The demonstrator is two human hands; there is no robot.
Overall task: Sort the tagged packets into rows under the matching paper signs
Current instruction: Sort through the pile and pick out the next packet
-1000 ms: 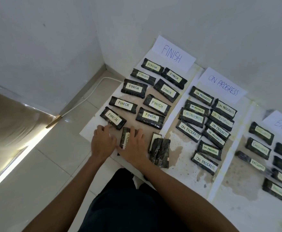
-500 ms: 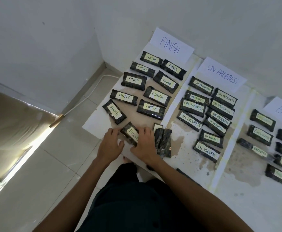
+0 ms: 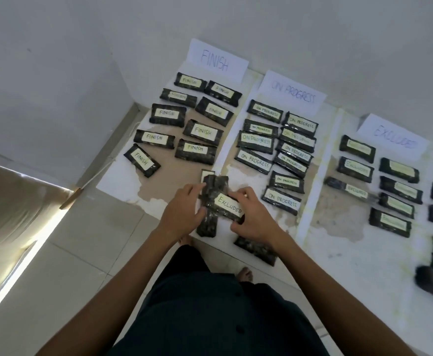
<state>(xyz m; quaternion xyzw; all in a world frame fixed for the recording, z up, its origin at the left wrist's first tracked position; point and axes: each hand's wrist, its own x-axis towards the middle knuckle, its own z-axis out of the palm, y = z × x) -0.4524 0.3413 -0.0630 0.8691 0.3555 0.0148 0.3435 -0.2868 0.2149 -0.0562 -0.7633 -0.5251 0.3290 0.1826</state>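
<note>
Left-hand fingers (image 3: 196,189) and right-hand fingers (image 3: 238,195) are pinching opposite ends of one dark packet tagged EXCLUDED (image 3: 227,205); the left hand (image 3: 182,213) is gripping its upper-left end, the right hand (image 3: 252,220) its lower-right end. The packet is being held tag-up just above a small unsorted pile (image 3: 210,199), near the front edge of the paper sheet (image 3: 117,181) laid on the floor, at the foot of the FINISH rows. Its long axis is running diagonally, from upper left down to lower right, lettering reading along that line. Step in hand, by my reading: lifting a tagged packet off the pile for sorting. The next move is calling for a carry well to the right, past the ON PROGRESS rows (image 3: 274,147), into the column under the EXCLUDED sign (image 3: 392,137), then turning it to lie like its neighbours there. Another packet (image 3: 256,249) is lying partly hidden under the right wrist; its tag is not visible.
</note>
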